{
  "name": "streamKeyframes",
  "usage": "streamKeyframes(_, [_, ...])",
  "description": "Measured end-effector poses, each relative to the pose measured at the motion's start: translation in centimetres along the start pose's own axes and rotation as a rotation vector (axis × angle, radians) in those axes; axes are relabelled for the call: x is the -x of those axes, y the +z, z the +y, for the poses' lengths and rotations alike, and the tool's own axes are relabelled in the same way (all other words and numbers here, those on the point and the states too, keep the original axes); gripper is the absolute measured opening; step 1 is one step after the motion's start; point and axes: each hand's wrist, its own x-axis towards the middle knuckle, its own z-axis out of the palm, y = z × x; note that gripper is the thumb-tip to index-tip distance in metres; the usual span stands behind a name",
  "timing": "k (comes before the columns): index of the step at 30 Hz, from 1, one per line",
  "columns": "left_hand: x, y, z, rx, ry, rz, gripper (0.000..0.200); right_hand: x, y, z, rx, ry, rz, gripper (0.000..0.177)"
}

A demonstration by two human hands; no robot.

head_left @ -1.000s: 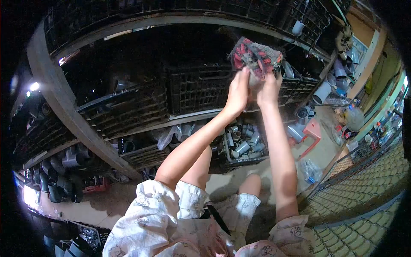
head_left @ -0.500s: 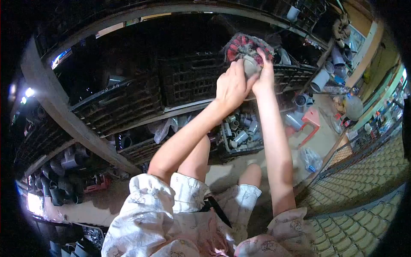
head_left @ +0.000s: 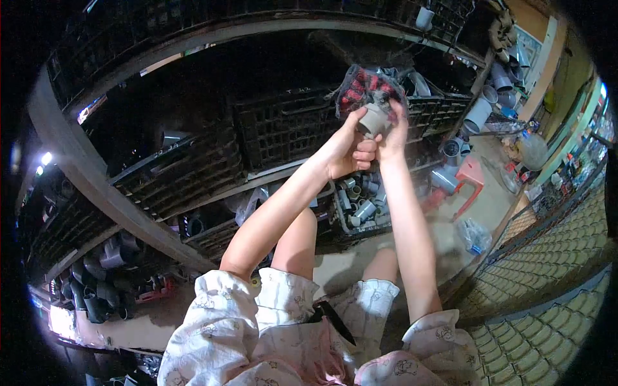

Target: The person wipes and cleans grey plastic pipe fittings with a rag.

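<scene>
A grey plastic pipe fitting [head_left: 373, 121] is held up in front of the shelf, between my two hands. My left hand [head_left: 349, 149] grips it from the left, thumb along its side and fingers curled underneath. On the other side my right hand [head_left: 394, 136] holds a fuzzy red and black cloth [head_left: 368, 89] against the fitting. The cloth bunches up behind and above the fitting; some of the right fingers are hidden by it.
Black slatted crates [head_left: 277, 132] line the shelf ahead. Below stands a crate of grey fittings [head_left: 365, 210]. Rightward are a red stool [head_left: 472, 177], a clear plastic bag [head_left: 473, 236], large grey pipes [head_left: 479, 116] and wire mesh [head_left: 547, 283]. A shelf post [head_left: 96, 174] rises at left.
My left hand has shifted from over the fitting to its lower left side, with fingers now curled beneath. The fitting has turned and, with the cloth, sits slightly lower in view.
</scene>
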Motion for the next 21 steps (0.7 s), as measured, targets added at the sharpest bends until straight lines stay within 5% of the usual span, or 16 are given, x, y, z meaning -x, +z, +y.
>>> streamKeyframes(4, [-0.1, 0.5, -0.1, -0.76, 0.404, 0.401, 0.05, 0.3, 1.3, 0.2, 0.0, 0.038, 0.158, 0.038])
streamKeyframes(8, [1.5, 0.8, 0.4, -2.02, 0.428, 0.869, 0.053, -0.8, -0.5, 2.3, 0.262, -0.119, 0.181, 0.035])
streamKeyframes(12, [1.4, -0.5, 0.0, -2.206, 0.561, 0.895, 0.052, 0.1, 0.2, 2.5, 0.211, -0.035, 0.233, 0.036])
streamKeyframes(17, [1.6, -2.1, 1.5, -1.44, 0.556, 0.733, 0.047, -0.1, 0.8, 1.7, 0.133, -0.049, 0.161, 0.033])
streamKeyframes(18, [1.5, -1.6, 1.2, -1.006, 0.538, 0.565, 0.051, 0.1, 1.1, 1.3, 0.136, -0.038, 0.128, 0.033])
streamKeyframes(20, [2.1, -0.7, 1.0, -0.299, 0.196, 0.501, 0.054, 0.4, 1.5, 0.9, 0.14, -0.009, 0.064, 0.034])
streamKeyframes(21, [1.9, -1.2, 0.8, -0.178, 0.106, 0.285, 0.054, 0.7, 1.5, 1.1, 0.122, -0.012, 0.11, 0.036])
